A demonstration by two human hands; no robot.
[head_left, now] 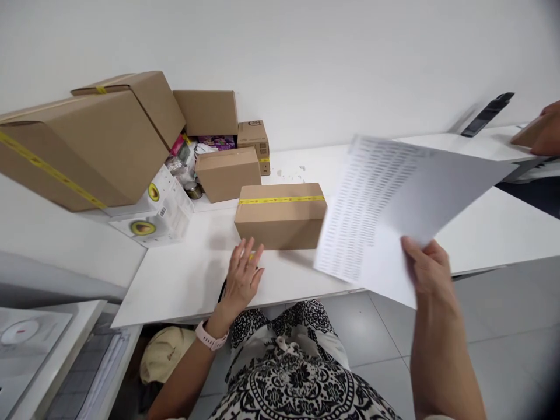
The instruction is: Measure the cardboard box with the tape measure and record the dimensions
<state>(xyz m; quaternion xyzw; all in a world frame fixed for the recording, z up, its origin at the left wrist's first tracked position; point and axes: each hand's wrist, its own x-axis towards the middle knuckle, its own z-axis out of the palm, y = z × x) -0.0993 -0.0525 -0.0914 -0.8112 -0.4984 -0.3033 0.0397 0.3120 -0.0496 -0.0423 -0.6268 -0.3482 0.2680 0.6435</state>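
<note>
My right hand (431, 265) grips a large white sheet of paper (394, 210) by its lower edge, thumb on top. Rows of small print cover its left part, and it is raised over the table, slightly blurred. My left hand (242, 277), with a pink watch strap at the wrist, hovers at or rests on the table's front, fingers apart. Just beyond its fingertips lies a closed cardboard box (282, 217) with yellow tape along its top. Whether the fingertips touch the box I cannot tell. A small dark object with a yellow bit shows partly under this hand.
Large taped cartons (87, 146) are stacked at the left on a white box with avocado pictures (161, 216). Smaller boxes (230, 172) and wrapped goods stand behind. Below left is an open drawer (83, 373) near a beige cap (168, 353). Another person's hand (549, 131) appears far right.
</note>
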